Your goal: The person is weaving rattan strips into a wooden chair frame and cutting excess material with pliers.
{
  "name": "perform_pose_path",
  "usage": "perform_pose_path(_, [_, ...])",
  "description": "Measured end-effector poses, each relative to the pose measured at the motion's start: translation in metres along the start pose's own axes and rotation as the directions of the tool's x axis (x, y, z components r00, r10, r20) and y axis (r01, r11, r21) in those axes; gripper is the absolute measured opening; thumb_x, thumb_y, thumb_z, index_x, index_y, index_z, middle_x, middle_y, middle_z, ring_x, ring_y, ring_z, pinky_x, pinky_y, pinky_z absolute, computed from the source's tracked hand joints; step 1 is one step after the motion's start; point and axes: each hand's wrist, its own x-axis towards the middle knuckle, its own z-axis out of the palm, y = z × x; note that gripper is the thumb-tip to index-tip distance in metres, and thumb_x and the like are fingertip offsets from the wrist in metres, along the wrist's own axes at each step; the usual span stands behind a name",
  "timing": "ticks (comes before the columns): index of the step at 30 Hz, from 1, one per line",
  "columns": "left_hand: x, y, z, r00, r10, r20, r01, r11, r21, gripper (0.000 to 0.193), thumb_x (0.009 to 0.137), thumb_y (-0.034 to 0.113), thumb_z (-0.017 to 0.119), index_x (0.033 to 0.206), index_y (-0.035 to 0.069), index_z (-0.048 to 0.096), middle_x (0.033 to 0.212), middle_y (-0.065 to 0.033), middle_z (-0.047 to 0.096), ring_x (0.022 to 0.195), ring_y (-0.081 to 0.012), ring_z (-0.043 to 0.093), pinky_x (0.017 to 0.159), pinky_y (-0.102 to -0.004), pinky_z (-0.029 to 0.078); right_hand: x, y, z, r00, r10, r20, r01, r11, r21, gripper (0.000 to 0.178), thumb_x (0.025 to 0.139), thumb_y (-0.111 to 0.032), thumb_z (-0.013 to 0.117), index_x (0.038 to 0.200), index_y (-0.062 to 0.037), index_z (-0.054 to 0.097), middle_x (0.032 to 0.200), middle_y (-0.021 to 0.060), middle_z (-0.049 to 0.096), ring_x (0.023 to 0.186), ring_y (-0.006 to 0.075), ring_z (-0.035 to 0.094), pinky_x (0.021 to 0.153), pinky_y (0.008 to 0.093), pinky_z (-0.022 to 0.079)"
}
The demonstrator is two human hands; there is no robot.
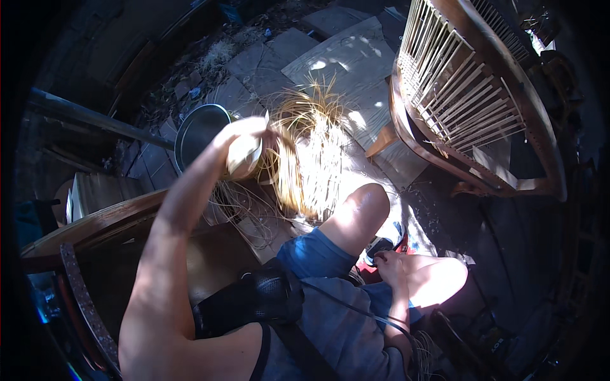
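My left arm stretches forward, and my left hand (246, 130) is closed at the top of a bundle of thin cane strands (289, 174). The golden strands hang down from beside the fingers. Bright sunlight washes out part of the hand, and a pale curved strip (244, 157) shows just below it. A second, larger heap of cane strands (324, 146) lies right beside the bundle, in strong light. My right hand (389, 261) rests low between my bent legs with its fingers curled. Whatever it may hold is hidden.
A metal bucket (198, 130) stands left of the cane. At the far right is a wooden chair frame (397, 105) with a partly woven cane back. A curved wooden piece (108, 219) lies at the left. Flat boards (343, 51) cover the ground ahead.
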Motion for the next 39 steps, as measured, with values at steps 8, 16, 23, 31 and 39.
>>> perform_pose_path(8, [0.100, 0.128, -0.052, 0.977, -0.052, -0.206, 0.043, 0.998, -0.049, 0.026, 0.099, 0.020, 0.047, 0.110, 0.000, 0.061, 0.100, -0.0102, 0.066, 0.080, -0.0149, 0.066, 0.065, -0.0261, 0.053, 0.009, 0.020, 0.002, 0.984, 0.137, 0.110, -0.157, 0.967, 0.200, 0.019, 0.091, -0.011, 0.059, 0.106, -0.0024, 0.067, 0.077, 0.0065, 0.065, 0.070, 0.0126, 0.064, 0.063, 0.0261, 0.051])
perform_pose_path(16, [0.123, 0.156, -0.030, 0.796, -0.077, -0.600, 0.174, 0.979, 0.106, 0.024, 0.099, 0.022, 0.047, 0.101, 0.003, 0.061, 0.086, -0.0067, 0.063, 0.071, -0.0148, 0.063, 0.059, -0.0274, 0.051, 0.012, 0.013, -0.004, 0.978, 0.121, 0.168, -0.146, 0.978, 0.148, 0.025, 0.093, -0.015, 0.057, 0.113, -0.0022, 0.066, 0.079, 0.0075, 0.068, 0.070, 0.0121, 0.063, 0.062, 0.0262, 0.050])
perform_pose_path(23, [0.160, 0.136, -0.017, 0.566, -0.055, -0.823, 0.344, 0.922, 0.175, 0.024, 0.098, 0.024, 0.047, 0.093, 0.005, 0.062, 0.074, -0.0037, 0.061, 0.063, -0.0148, 0.061, 0.054, -0.0285, 0.049, 0.002, 0.020, 0.002, 0.984, 0.136, 0.116, -0.157, 0.968, 0.198, 0.025, 0.090, -0.015, 0.060, 0.107, 0.0011, 0.067, 0.086, 0.0141, 0.070, 0.075, 0.0205, 0.067, 0.069, 0.0319, 0.052])
perform_pose_path(31, [0.142, -0.136, -0.026, 0.756, -0.496, -0.426, 0.094, 0.727, -0.680, 0.023, 0.099, 0.021, 0.043, 0.088, 0.006, 0.056, 0.067, -0.0030, 0.058, 0.052, -0.0145, 0.054, 0.048, -0.0277, 0.048, -0.008, 0.019, 0.001, 0.979, 0.200, 0.050, -0.206, 0.951, 0.232, 0.024, 0.090, -0.012, 0.060, 0.108, 0.0026, 0.066, 0.081, 0.0127, 0.069, 0.070, 0.0165, 0.064, 0.067, 0.0305, 0.052])
perform_pose_path(39, [0.079, -0.199, 0.097, 0.711, -0.513, -0.481, -0.013, 0.674, -0.738, 0.026, 0.091, 0.023, 0.061, 0.109, 0.004, 0.058, 0.096, -0.0086, 0.063, 0.085, -0.0182, 0.063, 0.076, -0.0343, 0.054, 0.003, 0.021, -0.003, 0.973, 0.210, 0.093, -0.225, 0.953, 0.202, 0.025, 0.089, -0.014, 0.062, 0.108, 0.0010, 0.065, 0.090, 0.0147, 0.070, 0.081, 0.0213, 0.067, 0.076, 0.0330, 0.053])
